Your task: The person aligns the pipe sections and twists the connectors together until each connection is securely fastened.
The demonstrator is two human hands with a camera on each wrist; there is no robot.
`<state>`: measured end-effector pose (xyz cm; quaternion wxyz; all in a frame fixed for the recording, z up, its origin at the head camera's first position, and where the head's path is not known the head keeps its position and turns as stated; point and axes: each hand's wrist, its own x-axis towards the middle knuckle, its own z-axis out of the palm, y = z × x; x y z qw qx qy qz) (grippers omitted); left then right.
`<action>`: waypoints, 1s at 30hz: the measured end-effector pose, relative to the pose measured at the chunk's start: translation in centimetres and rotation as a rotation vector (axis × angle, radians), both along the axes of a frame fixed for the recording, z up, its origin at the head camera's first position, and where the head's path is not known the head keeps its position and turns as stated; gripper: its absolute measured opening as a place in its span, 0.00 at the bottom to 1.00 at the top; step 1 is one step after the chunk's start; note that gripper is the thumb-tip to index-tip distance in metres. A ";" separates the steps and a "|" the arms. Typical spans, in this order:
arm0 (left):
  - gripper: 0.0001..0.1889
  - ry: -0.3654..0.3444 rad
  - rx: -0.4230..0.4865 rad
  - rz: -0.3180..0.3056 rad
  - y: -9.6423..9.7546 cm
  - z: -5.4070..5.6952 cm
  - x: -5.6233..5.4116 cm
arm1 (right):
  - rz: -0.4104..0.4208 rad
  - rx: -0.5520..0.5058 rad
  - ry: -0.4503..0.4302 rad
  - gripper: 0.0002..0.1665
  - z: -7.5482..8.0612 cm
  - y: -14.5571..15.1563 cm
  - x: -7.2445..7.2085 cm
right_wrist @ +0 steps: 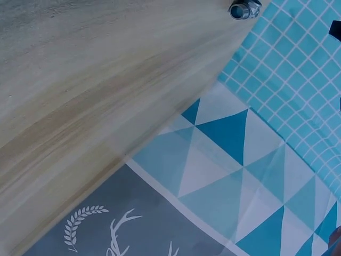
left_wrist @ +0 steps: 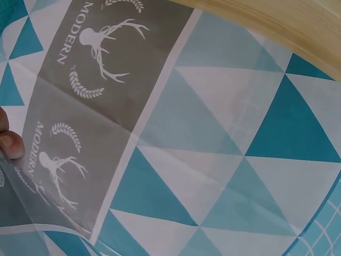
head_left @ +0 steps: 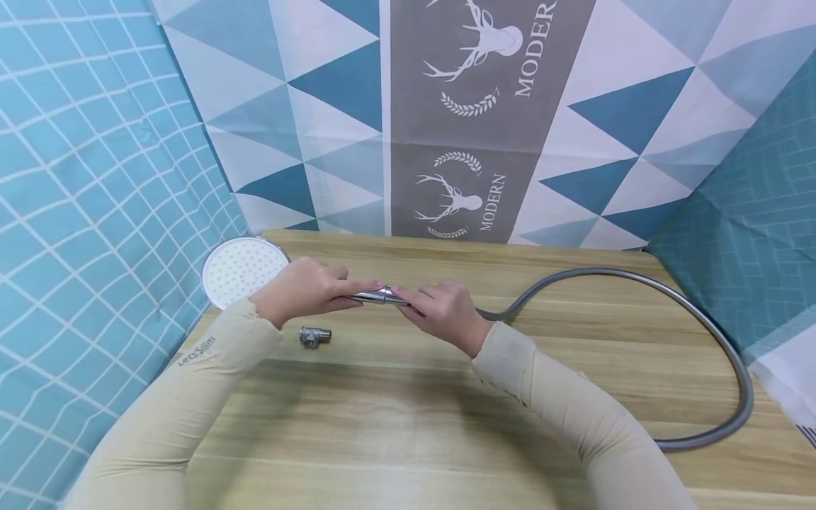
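Note:
A round white shower head (head_left: pixel 242 273) with a chrome rim and handle is at the left, above the wooden tabletop. My left hand (head_left: pixel 309 287) grips its handle, with the index finger stretched along the metal. At the handle's end my right hand (head_left: pixel 446 312) pinches the chrome hose fitting (head_left: pixel 397 297), which meets the handle in line. From the right hand a grey metal shower hose (head_left: pixel 596 271) runs off in a wide loop. Only fingertips (left_wrist: pixel 10 143) appear at the left edge of the left wrist view; the grip itself is hidden there.
A small chrome tee valve (head_left: pixel 314 336) lies on the wooden table (head_left: pixel 382 439) below the left hand. Patterned cloth (head_left: pixel 338 85) with triangles and deer heads hangs behind the table. A blue tiled-pattern sheet (head_left: pixel 76 212) borders the left side, a teal one (head_left: pixel 758 191) the right.

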<state>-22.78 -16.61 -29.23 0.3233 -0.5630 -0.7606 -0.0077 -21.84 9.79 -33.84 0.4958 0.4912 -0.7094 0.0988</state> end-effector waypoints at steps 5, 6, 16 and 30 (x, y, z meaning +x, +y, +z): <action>0.19 0.003 0.001 0.002 -0.1 -0.1 -0.1 | -0.006 0.007 -0.023 0.20 0.1 -0.1 0.1; 0.18 0.002 0.002 0.002 -0.1 -0.1 -0.1 | -0.006 0.007 -0.027 0.20 0.2 -0.1 0.2; 0.22 0.005 0.012 -0.007 -0.2 -0.3 -0.1 | -0.012 0.028 -0.143 0.23 0.5 -0.3 0.4; 0.25 0.031 0.007 0.020 0.2 -0.1 -0.2 | 0.237 -0.111 -0.569 0.18 0.4 -0.1 0.1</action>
